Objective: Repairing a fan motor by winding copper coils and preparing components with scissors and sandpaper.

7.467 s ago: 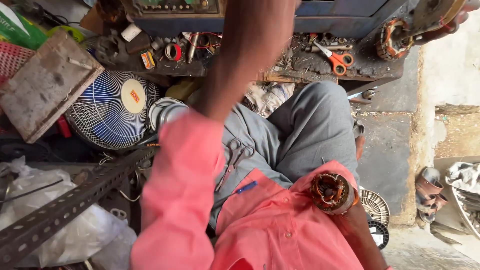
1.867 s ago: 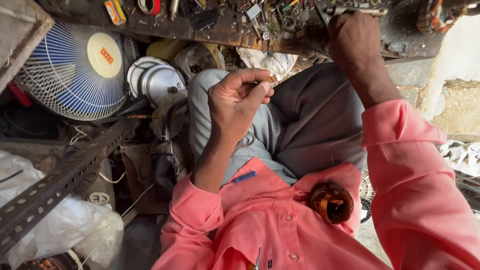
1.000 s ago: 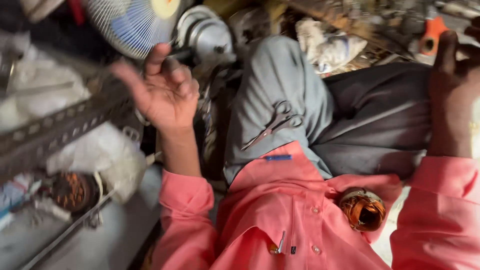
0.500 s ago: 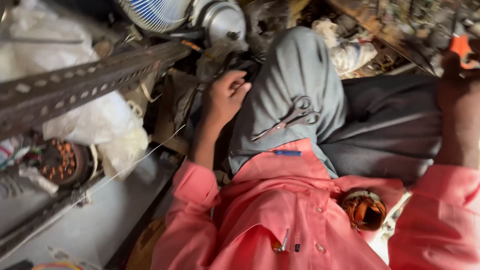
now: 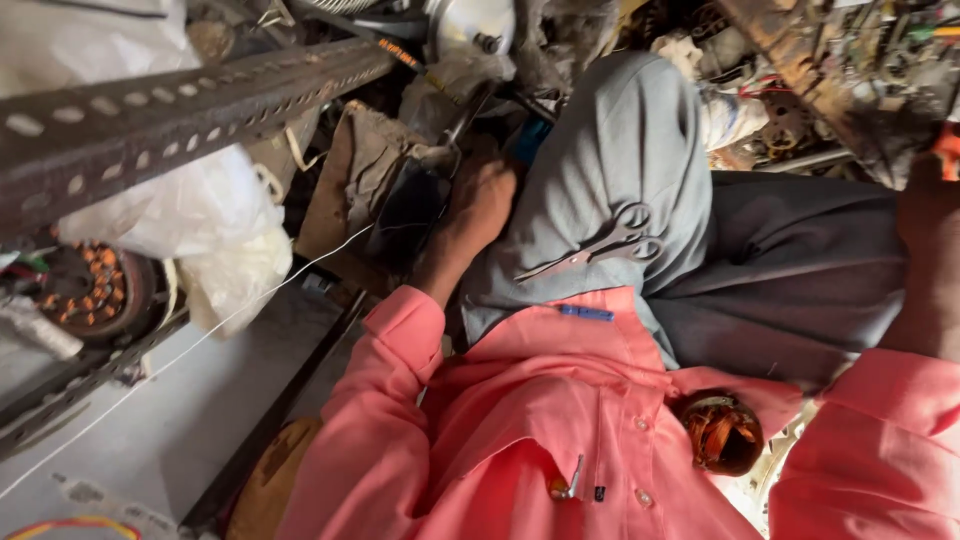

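My left hand (image 5: 480,200) is pushed down into the gap beside my left thigh, against a dark flat object (image 5: 405,215); its fingers are hidden. A thin white thread (image 5: 200,335) runs from the lower left up toward that hand. Grey metal scissors (image 5: 600,245) lie loose on my grey trouser leg. A copper-wound stator (image 5: 722,432) rests in my lap against the pink shirt. My right hand (image 5: 925,215) is stretched out at the right edge toward the cluttered bench, below an orange handle (image 5: 948,150); its fingers are cut off from view.
A rusty slotted angle bar (image 5: 200,100) crosses the upper left above a white plastic bag (image 5: 200,220). Another copper-wound stator (image 5: 90,290) lies at the left. A motor housing (image 5: 470,25) sits at the top, and a messy workbench (image 5: 830,70) fills the upper right.
My left hand, raised and open a second ago, has dropped down beside my thigh. The view has swung left and down. The scissors stay on my leg.
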